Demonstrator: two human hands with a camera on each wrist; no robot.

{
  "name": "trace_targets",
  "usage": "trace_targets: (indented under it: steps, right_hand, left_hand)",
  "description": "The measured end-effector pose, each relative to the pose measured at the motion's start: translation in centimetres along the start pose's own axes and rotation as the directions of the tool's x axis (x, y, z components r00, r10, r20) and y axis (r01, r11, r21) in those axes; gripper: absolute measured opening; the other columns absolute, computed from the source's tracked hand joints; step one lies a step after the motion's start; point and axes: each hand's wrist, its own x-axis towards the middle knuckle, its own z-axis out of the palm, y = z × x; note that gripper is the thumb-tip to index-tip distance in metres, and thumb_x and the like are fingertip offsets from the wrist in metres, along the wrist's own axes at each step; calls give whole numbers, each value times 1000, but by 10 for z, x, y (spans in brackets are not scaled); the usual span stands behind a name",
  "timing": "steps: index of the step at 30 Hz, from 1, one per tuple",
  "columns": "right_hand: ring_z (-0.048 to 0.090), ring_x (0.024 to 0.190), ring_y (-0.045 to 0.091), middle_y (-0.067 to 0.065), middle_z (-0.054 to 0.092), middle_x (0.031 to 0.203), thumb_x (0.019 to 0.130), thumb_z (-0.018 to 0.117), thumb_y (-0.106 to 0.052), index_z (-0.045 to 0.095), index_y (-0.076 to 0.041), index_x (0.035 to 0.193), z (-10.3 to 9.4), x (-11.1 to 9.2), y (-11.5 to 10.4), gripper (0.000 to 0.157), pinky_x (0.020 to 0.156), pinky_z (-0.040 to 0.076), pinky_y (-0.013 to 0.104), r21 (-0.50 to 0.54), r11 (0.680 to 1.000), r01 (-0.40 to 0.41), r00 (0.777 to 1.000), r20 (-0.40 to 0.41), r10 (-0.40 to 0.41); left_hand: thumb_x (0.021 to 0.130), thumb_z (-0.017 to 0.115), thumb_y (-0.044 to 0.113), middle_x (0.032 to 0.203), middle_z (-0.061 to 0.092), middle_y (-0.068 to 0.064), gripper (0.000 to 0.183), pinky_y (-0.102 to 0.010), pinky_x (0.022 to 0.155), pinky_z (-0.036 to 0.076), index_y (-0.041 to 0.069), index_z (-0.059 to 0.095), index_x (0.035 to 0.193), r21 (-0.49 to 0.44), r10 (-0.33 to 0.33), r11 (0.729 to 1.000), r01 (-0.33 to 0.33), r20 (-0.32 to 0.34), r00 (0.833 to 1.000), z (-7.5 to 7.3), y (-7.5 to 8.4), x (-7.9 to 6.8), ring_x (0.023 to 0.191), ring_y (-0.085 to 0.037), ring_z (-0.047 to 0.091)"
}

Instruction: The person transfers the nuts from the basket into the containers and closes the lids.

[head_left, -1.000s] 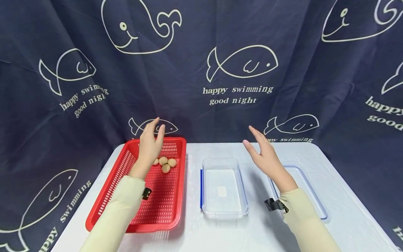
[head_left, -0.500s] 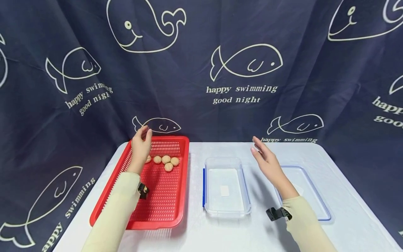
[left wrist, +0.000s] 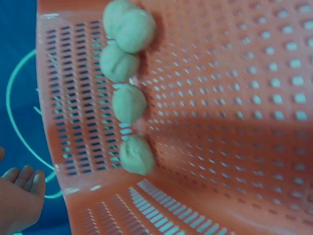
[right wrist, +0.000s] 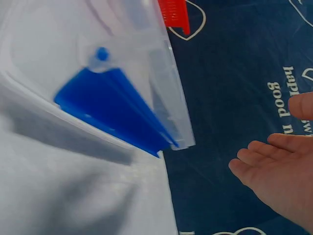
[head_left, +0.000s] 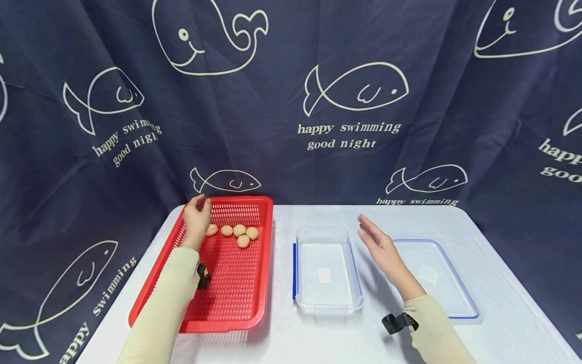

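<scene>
Tabletop (head_left: 318,336), white, red basket (head_left: 234,283) atop, fish-print curtain (head_left: 277,121) behind

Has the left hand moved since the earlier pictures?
Yes. Against the basket, the left hand has moved to the left and lower in the head view.

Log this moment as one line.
left hand: empty, near far-left corner of red basket | right hand: empty, fingers extended | walnuts: in basket | clear container: no walnuts inside | lid: off
</scene>
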Motion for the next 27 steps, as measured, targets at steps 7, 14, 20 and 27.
trace_targets:
  steps: [7,14,20,27]
  right_hand:
    - [30,139,35,20,29,153,102,47,-19,27,3,148,5,-4,14,55,111,27,38,28,998,-62,997,40,61]
    - [29,139,37,22,27,153,99,51,-10,25,5,148,5,-10,26,58,110,27,38,35,990,-134,988,85,131]
    - [29,138,38,23,27,152,96,53,-7,26,8,147,5,-14,33,59,105,33,25,49,990,-134,984,127,127]
    - [28,138,40,26,26,151,96,53,-3,27,11,145,9,-16,36,57,109,27,36,63,990,-128,978,173,115]
  left_hand:
    - [94,55,3,117,61,-29,33,-45,94,44,-11,57,123,94,-10,996,6,35,999,-4,-15,0,105,-39,59]
    - [92,54,0,123,57,-30,36,-46,98,43,-11,54,126,168,-43,986,18,146,988,-8,-36,1,110,-40,56]
    - [92,54,-1,125,54,-33,40,-48,101,41,-13,49,130,222,-134,972,74,271,953,-11,-43,0,117,-42,52]
    - [83,63,2,116,62,-26,41,-40,94,47,-8,57,123,220,-94,975,15,354,931,-4,-100,23,109,-34,58]
